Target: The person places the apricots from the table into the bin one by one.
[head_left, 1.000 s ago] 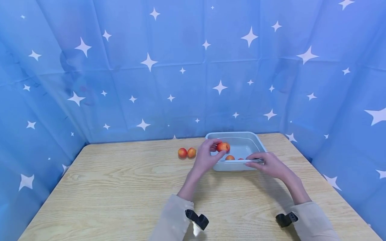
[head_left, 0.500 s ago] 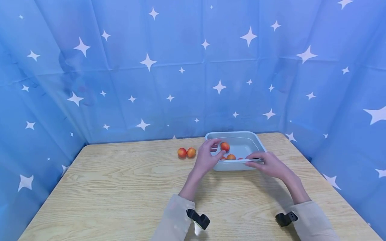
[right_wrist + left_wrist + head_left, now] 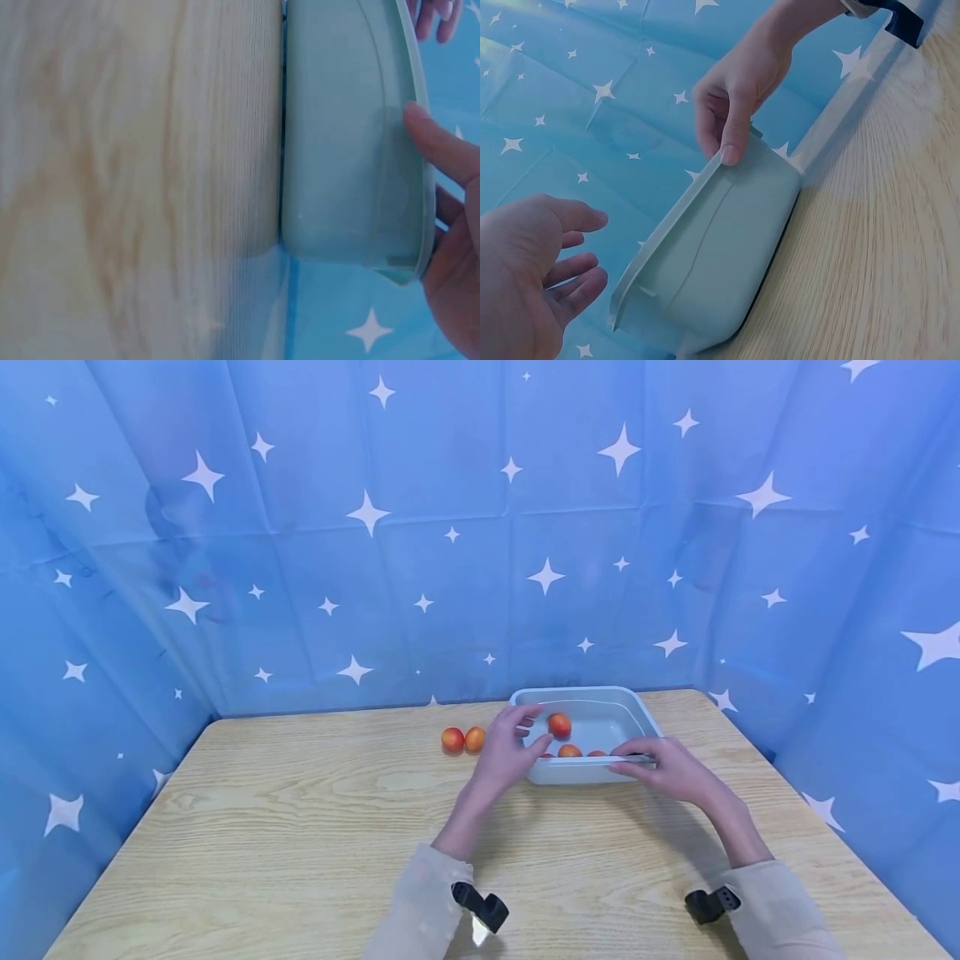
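Tub: I have the pale-blue tub [image 3: 581,773] near the far edge of the table [image 3: 337,827]; four red-orange fruits show inside, a lone fruit [image 3: 559,725] toward 9 o'clock and three near fruits [image 3: 570,751] along the 6 o'clock wall, partly hidden by it.
Left hand: the left hand [image 3: 506,756] is at the tub's 8 o'clock side, fingers loosely curved and apart, gripping nothing.
Fruit from that hand: I read the lone fruit at 2 o'clock, the near fruits at 3, and the table pair [image 3: 452,740] at 9, side by side outside the tub.
Right hand: the right hand [image 3: 671,768] pinches the tub's rim at 4 o'clock, thumb on the outer wall.
Since a second ago: the left hand held a fruit over the tub then; it has let go and drawn back slightly toward 8 o'clock. The right hand's grip is unchanged.
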A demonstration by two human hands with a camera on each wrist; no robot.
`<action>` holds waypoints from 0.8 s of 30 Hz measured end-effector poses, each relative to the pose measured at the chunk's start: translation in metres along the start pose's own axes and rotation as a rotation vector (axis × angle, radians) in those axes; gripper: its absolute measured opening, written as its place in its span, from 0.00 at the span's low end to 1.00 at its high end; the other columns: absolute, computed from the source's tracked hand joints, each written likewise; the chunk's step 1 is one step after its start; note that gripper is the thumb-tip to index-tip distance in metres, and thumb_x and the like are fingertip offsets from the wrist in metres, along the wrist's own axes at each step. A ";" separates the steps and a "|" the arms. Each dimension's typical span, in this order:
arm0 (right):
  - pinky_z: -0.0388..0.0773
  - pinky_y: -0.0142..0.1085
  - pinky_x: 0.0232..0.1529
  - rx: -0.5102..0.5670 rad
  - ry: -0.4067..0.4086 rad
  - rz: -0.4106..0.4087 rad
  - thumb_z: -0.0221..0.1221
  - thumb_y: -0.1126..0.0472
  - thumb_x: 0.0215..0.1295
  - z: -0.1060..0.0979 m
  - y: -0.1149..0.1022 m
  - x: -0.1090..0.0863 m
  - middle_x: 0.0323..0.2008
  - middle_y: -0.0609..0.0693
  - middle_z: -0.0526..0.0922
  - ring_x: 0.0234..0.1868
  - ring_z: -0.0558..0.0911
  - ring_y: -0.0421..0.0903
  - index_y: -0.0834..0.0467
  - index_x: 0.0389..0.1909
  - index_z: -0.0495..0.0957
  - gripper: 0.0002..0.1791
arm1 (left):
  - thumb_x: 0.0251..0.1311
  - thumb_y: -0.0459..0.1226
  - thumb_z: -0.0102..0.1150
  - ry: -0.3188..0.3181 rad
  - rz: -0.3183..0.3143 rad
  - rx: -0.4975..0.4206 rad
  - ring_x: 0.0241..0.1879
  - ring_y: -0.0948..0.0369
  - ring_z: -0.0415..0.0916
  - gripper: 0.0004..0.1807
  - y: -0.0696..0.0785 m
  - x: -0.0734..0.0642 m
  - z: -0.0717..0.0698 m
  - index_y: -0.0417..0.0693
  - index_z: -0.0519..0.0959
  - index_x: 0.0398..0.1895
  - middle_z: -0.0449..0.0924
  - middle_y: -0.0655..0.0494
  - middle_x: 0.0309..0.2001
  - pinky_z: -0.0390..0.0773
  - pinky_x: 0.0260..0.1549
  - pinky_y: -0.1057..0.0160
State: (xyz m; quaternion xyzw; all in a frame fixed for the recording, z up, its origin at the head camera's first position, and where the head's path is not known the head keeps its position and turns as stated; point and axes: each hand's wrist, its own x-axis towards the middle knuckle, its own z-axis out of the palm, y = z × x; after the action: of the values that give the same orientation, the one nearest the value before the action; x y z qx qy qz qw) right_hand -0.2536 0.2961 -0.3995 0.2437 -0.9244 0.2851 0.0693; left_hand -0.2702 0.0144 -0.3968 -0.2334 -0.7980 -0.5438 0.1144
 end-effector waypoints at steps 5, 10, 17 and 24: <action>0.80 0.39 0.41 0.010 -0.003 0.006 0.68 0.56 0.65 0.000 0.000 0.000 0.41 0.46 0.88 0.40 0.81 0.44 0.56 0.44 0.88 0.10 | 0.63 0.32 0.67 0.004 -0.036 -0.024 0.52 0.52 0.76 0.22 -0.003 -0.002 -0.008 0.42 0.79 0.61 0.77 0.47 0.55 0.80 0.54 0.50; 0.80 0.39 0.41 0.017 -0.007 0.015 0.67 0.56 0.66 0.000 0.001 0.000 0.41 0.45 0.88 0.40 0.81 0.44 0.54 0.44 0.88 0.09 | 0.62 0.32 0.67 0.017 -0.020 0.000 0.52 0.47 0.76 0.22 -0.010 -0.003 -0.017 0.41 0.79 0.60 0.77 0.43 0.56 0.81 0.53 0.54; 0.81 0.40 0.42 0.007 -0.009 0.016 0.67 0.55 0.66 -0.001 0.001 0.000 0.41 0.45 0.88 0.41 0.81 0.45 0.54 0.44 0.88 0.10 | 0.59 0.28 0.68 0.060 0.049 0.024 0.50 0.45 0.77 0.21 -0.024 -0.002 -0.027 0.35 0.79 0.57 0.78 0.40 0.54 0.81 0.51 0.53; 0.80 0.39 0.41 0.008 0.003 0.007 0.68 0.55 0.65 0.001 0.002 0.000 0.40 0.45 0.88 0.40 0.80 0.43 0.54 0.43 0.88 0.09 | 0.60 0.31 0.68 0.056 -0.005 0.063 0.52 0.49 0.75 0.23 -0.031 -0.007 -0.037 0.36 0.78 0.59 0.77 0.43 0.56 0.79 0.54 0.48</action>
State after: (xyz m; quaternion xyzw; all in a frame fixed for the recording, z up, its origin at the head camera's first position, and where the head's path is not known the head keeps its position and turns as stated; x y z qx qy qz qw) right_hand -0.2546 0.2972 -0.4017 0.2402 -0.9241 0.2894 0.0685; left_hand -0.2828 -0.0306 -0.4111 -0.2124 -0.8119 -0.5248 0.1426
